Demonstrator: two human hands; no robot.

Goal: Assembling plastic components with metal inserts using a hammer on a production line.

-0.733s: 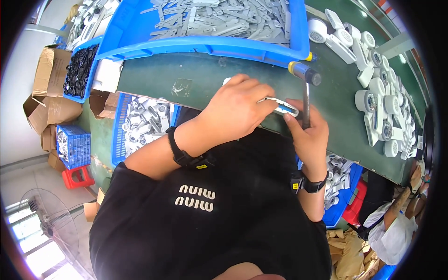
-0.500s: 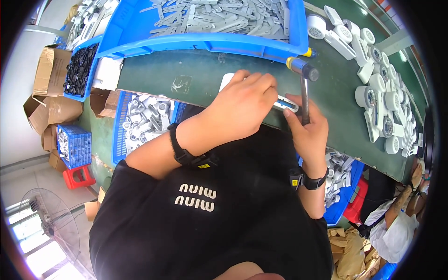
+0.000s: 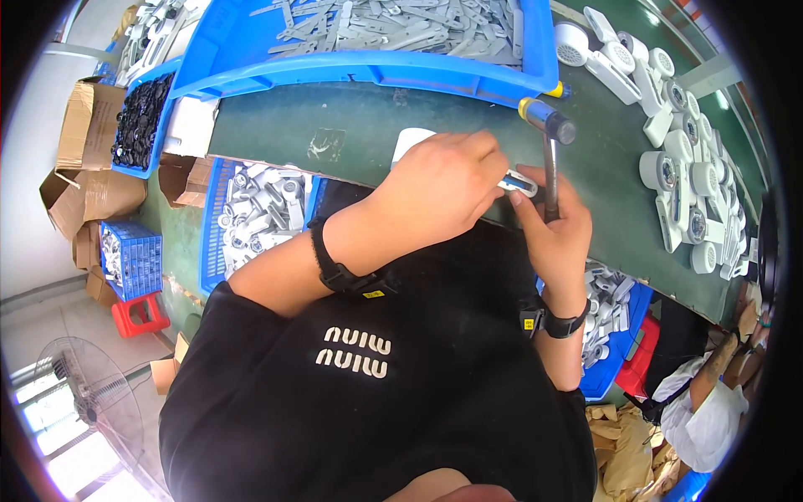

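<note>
On the green bench [image 3: 351,125], the left hand [image 3: 439,191] lies knuckles-up with its fingers curled down, pinching a small white and metal part [image 3: 520,181] against the bench surface. Just beside that part, the right hand [image 3: 554,234] is closed around the handle of a small hammer [image 3: 549,159], which stands nearly upright, its dark head with a yellow end raised above the part and pointing toward the far side of the bench. A white flat piece [image 3: 410,140] peeks out from behind the left hand's knuckles. Beyond the part, at the far edge of the bench, sits a blue tray [image 3: 360,71] filled with grey metal strips. Well to the right of the part, round white plastic housings [image 3: 682,171] crowd the bench.
</note>
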